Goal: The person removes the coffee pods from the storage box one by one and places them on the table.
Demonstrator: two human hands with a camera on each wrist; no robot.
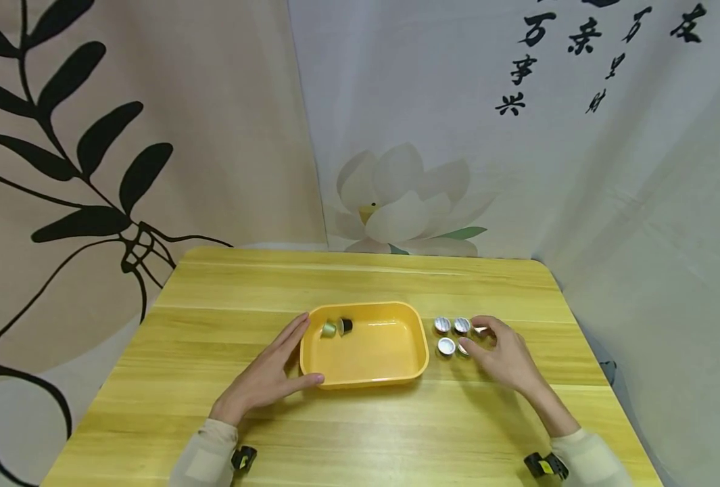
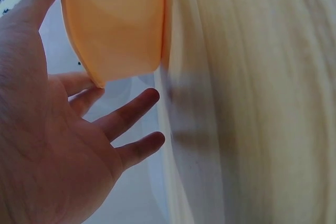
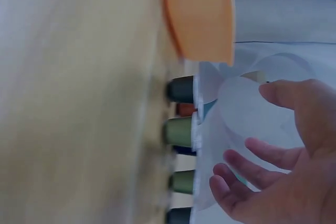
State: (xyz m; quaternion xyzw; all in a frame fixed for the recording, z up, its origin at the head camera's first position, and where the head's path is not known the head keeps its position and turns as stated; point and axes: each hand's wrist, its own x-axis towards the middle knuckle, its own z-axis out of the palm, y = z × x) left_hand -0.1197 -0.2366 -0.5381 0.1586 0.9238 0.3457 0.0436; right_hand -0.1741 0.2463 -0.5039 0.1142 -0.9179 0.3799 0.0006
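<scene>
A yellow tray (image 1: 366,352) lies on the table; a green coffee capsule (image 1: 328,329) and a black one (image 1: 345,326) are tipped over inside its left part. My left hand (image 1: 271,372) rests at the tray's left end, fingers extended, thumb near the front corner and fingertips at the rim. To the right of the tray stand several coffee capsules (image 1: 447,347), silver lids up. My right hand (image 1: 506,355) hovers at this group with its fingers spread, partly hiding some. From the side, a green capsule (image 3: 178,131) and an orange-red one (image 3: 185,109) show in the right wrist view, apart from the fingers.
The wooden table (image 1: 335,433) carries the tray and the capsules. Behind it hangs a curtain (image 1: 244,135) printed with dark leaves, a lotus and writing. Each sleeve has a small black device (image 1: 244,458) at the wrist.
</scene>
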